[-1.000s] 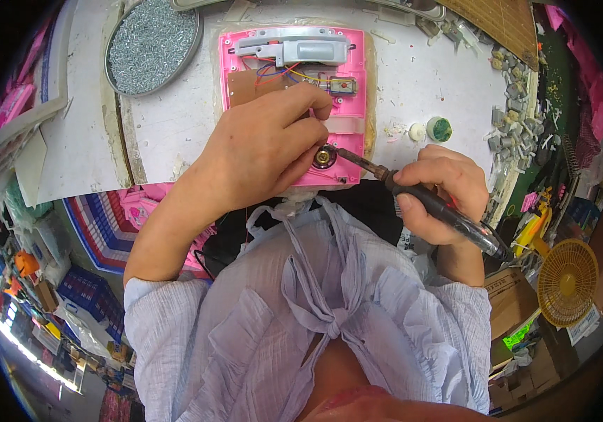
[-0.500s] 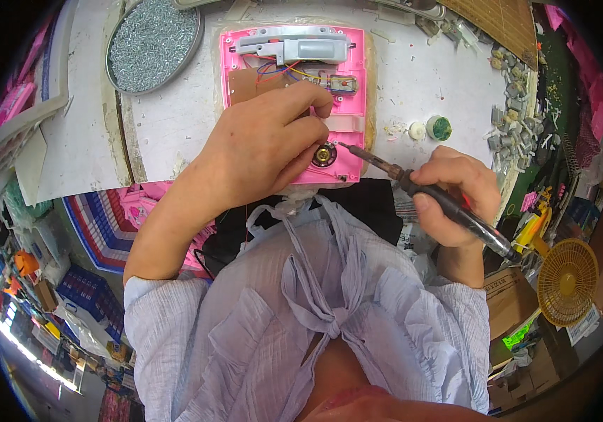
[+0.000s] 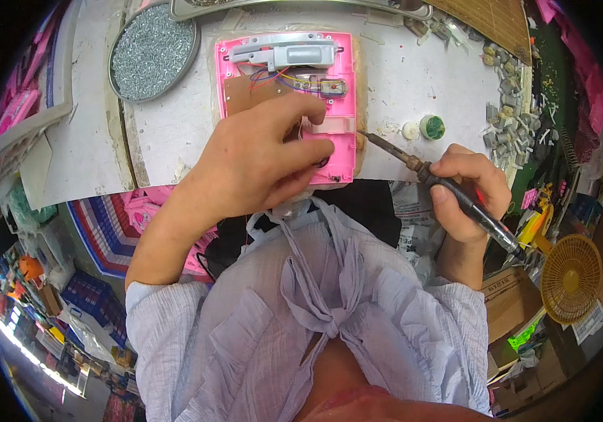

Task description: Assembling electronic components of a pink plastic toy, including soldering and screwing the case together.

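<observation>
Pink rectangular plastic housing [image 3: 346, 158], long axis fore-aft, is part-covered by curled left hand [image 3: 263, 151] (pinch unclear), black-handled soldering iron [image 3: 424, 171] gripped rightward by right hand [image 3: 472, 188].

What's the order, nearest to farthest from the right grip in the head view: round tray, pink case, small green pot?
1. Small green pot: just beyond the right grip, slightly left.
2. Pink case: farther left, near the middle of the view.
3. Round tray: far left, past the case.
</observation>
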Tool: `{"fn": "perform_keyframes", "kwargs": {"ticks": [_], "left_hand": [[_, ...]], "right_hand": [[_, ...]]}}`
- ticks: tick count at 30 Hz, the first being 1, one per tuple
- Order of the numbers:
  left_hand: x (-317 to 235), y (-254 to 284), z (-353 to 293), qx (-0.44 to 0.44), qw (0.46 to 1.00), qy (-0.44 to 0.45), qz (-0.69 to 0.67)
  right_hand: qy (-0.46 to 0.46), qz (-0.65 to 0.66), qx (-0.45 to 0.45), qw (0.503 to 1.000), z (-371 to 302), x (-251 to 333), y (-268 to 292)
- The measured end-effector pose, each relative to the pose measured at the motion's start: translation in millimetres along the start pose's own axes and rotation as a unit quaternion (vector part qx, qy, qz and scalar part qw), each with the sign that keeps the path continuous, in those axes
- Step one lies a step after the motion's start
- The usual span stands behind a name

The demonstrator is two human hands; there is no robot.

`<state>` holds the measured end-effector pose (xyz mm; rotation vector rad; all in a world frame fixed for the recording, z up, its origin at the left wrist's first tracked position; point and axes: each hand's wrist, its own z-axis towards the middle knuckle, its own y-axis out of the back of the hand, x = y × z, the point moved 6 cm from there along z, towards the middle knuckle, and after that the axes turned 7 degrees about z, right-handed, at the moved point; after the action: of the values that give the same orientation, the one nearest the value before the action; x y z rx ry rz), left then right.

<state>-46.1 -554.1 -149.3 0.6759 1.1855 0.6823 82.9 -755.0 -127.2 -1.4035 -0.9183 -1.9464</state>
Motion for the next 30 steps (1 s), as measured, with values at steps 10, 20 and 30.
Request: {"fn": "perform_keyframes", "kwargs": {"ticks": [10, 20, 30], "left_hand": [[-7.5, -6.0, -17.1, -0.022, 0.995, 0.048, 0.087], [-10.0, -20.3, -21.8, -0.058, 0.994, 0.082, 0.030], [-8.7, -15.5, -28.6, -0.075, 0.991, 0.090, 0.063]], "right_hand": [[-0.100, -0.011, -0.174, 0.980, -58.7, -4.6, 61.2], [0.051, -0.076, -0.578, 0.811, -159.5, 47.4, 265.3], [-0.095, -0.065, -0.591, 0.799, -106.9, -65.3, 337.0]]}}
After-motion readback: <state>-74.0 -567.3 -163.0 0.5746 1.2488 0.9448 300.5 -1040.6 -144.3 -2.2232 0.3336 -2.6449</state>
